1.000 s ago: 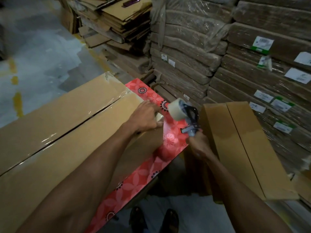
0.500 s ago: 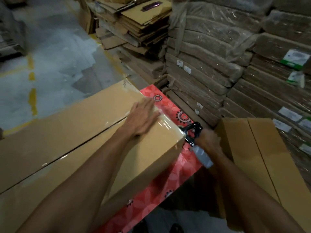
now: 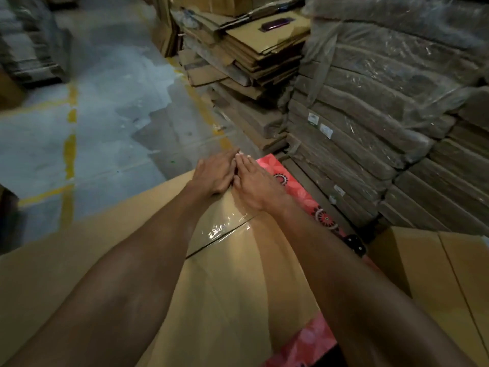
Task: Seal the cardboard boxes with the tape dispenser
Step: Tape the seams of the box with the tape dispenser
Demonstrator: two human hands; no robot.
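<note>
A long brown cardboard box (image 3: 232, 282) lies across a red flowered table (image 3: 304, 192). Clear tape (image 3: 225, 226) shines over the seam near its far end. My left hand (image 3: 217, 173) and my right hand (image 3: 254, 184) lie flat side by side on the box's far end, fingers straight, pressing on the taped edge. A black part of the tape dispenser (image 3: 356, 243) shows on the table at the right, beyond my right forearm; the rest of it is hidden.
A second brown box (image 3: 434, 274) stands at the right of the table. Wrapped bundles of flat cardboard (image 3: 370, 123) are stacked behind, with loose flattened boxes (image 3: 246, 56) on the left of them. Grey floor with yellow lines (image 3: 71, 144) lies at the left.
My right hand has let go of the tape dispenser, which now lies on the table, and moved onto the box end beside my left hand. My left hand slid farther along the box.
</note>
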